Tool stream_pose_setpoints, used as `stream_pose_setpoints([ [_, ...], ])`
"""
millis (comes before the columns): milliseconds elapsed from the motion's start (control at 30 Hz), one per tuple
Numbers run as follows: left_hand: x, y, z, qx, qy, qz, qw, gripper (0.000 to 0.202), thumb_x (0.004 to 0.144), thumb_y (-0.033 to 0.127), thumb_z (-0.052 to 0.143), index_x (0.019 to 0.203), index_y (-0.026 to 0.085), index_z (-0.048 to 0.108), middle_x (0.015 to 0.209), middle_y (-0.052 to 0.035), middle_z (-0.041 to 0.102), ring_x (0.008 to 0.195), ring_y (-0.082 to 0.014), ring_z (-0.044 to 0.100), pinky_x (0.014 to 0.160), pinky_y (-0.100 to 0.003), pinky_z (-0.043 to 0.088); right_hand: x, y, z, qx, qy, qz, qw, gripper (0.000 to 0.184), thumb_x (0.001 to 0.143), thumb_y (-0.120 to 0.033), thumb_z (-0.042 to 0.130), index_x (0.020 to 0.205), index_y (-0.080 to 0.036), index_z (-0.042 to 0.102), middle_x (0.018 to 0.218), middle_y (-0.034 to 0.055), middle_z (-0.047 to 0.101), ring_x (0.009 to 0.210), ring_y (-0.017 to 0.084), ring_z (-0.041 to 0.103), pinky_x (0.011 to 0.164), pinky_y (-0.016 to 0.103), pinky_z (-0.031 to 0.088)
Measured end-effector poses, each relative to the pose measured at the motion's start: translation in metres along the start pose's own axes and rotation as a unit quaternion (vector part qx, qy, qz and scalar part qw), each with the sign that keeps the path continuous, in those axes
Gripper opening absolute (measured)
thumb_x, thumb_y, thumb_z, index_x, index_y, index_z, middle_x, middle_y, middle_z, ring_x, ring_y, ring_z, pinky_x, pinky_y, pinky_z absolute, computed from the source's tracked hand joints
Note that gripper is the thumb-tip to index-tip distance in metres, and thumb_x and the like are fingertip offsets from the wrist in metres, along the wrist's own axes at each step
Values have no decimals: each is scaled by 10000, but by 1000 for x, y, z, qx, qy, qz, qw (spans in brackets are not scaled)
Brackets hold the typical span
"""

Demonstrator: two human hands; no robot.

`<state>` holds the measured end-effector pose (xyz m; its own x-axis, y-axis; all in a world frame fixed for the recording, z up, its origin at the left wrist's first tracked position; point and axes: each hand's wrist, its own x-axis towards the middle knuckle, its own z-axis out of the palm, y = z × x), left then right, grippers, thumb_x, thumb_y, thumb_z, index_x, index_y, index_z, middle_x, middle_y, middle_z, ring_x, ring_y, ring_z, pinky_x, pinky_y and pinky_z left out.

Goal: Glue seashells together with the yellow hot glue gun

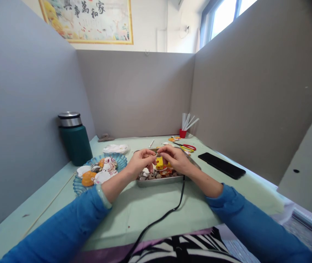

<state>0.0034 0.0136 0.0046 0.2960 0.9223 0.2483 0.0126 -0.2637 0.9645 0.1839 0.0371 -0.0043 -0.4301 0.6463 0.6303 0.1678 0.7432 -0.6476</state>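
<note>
Both hands meet over a metal tray (160,181) that holds small stones and shells. My right hand (176,159) is closed round a yellow tool (159,163), a glue gun by its look, whose black cord (169,212) runs back toward me. My left hand (141,160) is pinched beside the tool's tip, fingers together on something small that I cannot make out. A blue glass plate (78,185) piled with white and orange shells sits just left of the tray.
A dark green flask (74,138) stands at the left wall. A black phone (221,165) lies to the right, red-and-yellow scissors (188,147) and a red cup of white sticks (184,128) behind the tray. Crumpled white plastic (116,148) lies at the back. Grey partitions enclose the table.
</note>
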Motion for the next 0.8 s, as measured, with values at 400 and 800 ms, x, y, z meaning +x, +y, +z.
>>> stream_pose_setpoints([
  [400, 0, -1, 1, -11, -4, 14, 1000, 323, 700, 358, 675, 854, 140, 492, 639, 4, 629, 380, -73, 524, 424, -199, 386, 0, 1, 0, 13, 3, 19, 1000, 197, 864, -335, 494, 926, -165, 574, 615, -25, 527, 532, 99, 515, 508, 216, 410],
  [800, 0, -2, 0, -18, -4, 18, 1000, 343, 694, 347, 685, 875, 149, 472, 657, 1, 641, 386, -79, 542, 421, -193, 385, 1, 1, 1, 55, -3, 35, 998, 196, 854, -346, 504, 921, -170, 560, 650, -22, 540, 538, 93, 512, 508, 212, 412],
])
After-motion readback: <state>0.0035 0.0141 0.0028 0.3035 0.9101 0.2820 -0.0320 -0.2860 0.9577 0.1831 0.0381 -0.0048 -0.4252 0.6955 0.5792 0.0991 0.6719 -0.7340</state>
